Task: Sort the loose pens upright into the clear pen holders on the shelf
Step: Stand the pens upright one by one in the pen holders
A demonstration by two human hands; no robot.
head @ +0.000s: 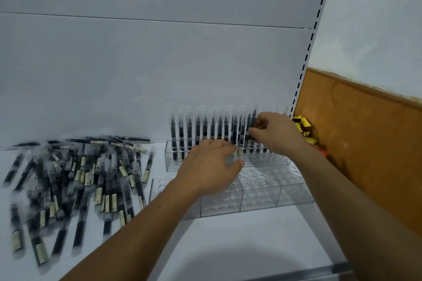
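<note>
A heap of loose black pens [75, 180] with clear caps and cream labels lies on the white shelf [228, 246] at the left. The rear clear pen holder [170, 162] stands against the back panel and carries a row of several upright pens [197, 130]. A front clear holder [269, 191] with round holes stands empty before it. My right hand [274, 134] pinches an upright pen [252, 121] near the row's right end. My left hand [210, 164] reaches over the holders, fingers at the pens' lower ends; whether it grips one is hidden.
A slotted white upright [306, 59] bounds the shelf on the right. Beyond it are a brown board [365, 143] and yellow packets [302, 128]. A metal rail [319, 272] edges the shelf front.
</note>
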